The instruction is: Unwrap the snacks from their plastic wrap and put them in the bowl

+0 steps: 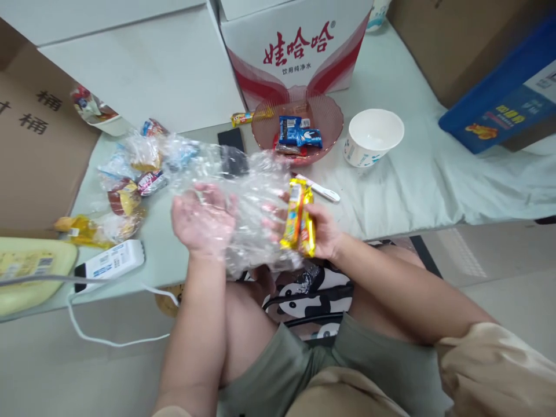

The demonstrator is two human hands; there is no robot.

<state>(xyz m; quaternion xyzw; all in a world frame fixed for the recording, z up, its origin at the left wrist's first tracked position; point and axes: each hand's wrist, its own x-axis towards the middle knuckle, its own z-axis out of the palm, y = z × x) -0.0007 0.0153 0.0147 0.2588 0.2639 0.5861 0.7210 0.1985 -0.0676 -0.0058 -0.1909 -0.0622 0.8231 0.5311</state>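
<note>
A large crumpled clear plastic bag (256, 208) stretches between my two hands above the table's front edge. My left hand (204, 220) is at the bag's left side, its curled fingers gripping the film and partly seen through it. In my right hand (324, 229) are two yellow-wrapped snack bars (297, 217), held upright against the bag's right side. Some right-hand fingers show blurred through the plastic. Just behind the hands stands a pink glass bowl (332, 124) with blue and red wrapped snacks (299, 132). A white-handled tool (324, 190) lies in front of the bowl.
Wrapped snacks (152, 182) are scattered at the left, near a white power bank (115, 263) with a cable. A paper cup (369, 147) stands right of the bowl. Behind are a white carton (295, 52) and a dark flat object (232, 140); a blue box (499, 92) is at the right.
</note>
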